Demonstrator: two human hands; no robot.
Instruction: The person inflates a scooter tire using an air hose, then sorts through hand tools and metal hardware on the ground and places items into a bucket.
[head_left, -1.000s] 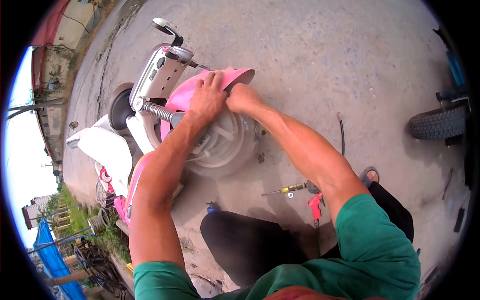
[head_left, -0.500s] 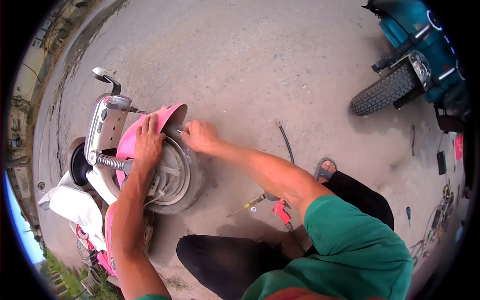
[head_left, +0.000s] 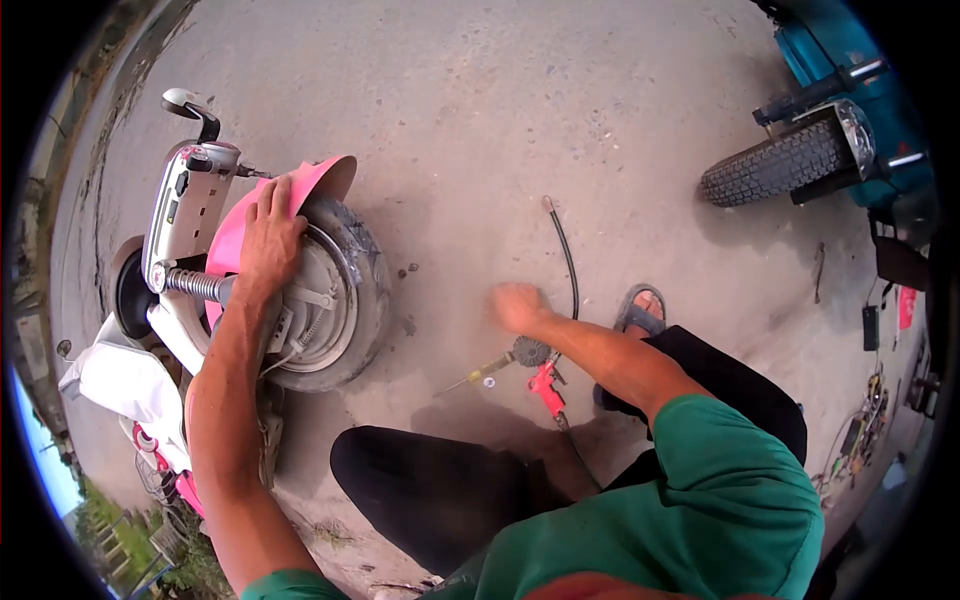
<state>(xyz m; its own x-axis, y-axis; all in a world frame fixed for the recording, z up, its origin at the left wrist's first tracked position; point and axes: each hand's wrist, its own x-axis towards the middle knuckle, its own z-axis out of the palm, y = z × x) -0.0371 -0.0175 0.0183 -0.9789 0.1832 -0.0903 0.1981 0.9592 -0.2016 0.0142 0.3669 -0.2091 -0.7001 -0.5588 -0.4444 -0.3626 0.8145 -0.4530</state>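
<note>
My left hand lies on the pink fender of a white and pink scooter, its fingers stretched over the curved surface. Under and beside the fender is the scooter's wheel, with a dark, scuffed tyre and a drum hub. My right hand is above the ground, away from the wheel. Motion smears its fingers, so I cannot see whether anything is in them. Close below it lie a screwdriver with a yellowish handle, a dark round gauge and a red air gun on a hose.
A black hose stretches along the concrete beyond my right hand. My sandalled foot is beside it. At the upper right stands a teal vehicle with a knobbly tyre. Tools and cables are scattered at the right edge.
My right hand has left the tyre's edge and moved right and down toward the tools on the ground. My left hand stays on the fender. The view has shifted slightly.
</note>
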